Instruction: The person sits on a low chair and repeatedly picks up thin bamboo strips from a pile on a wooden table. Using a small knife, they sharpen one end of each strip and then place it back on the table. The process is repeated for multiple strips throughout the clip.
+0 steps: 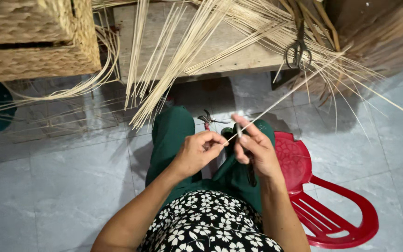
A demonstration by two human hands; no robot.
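Pinching one end of a reed strip (276, 100) at centre frame, the left hand (197, 151) and right hand (255, 147) meet closed around it; its length runs away toward the upper right, past the scissors (298, 49) on the worktop (239, 56).

Soft, even daylight, faint shadows on the grey floor tiles (61, 186), edges slightly bowed and blurred.

Grey marbled tile floor (61, 186), glossy, soft daylight. Low wooden workbench (239, 51) at top. Woven basket (33, 37) top left. Red plastic chair (332, 205) at right. Dark scissors (298, 51) on bench.
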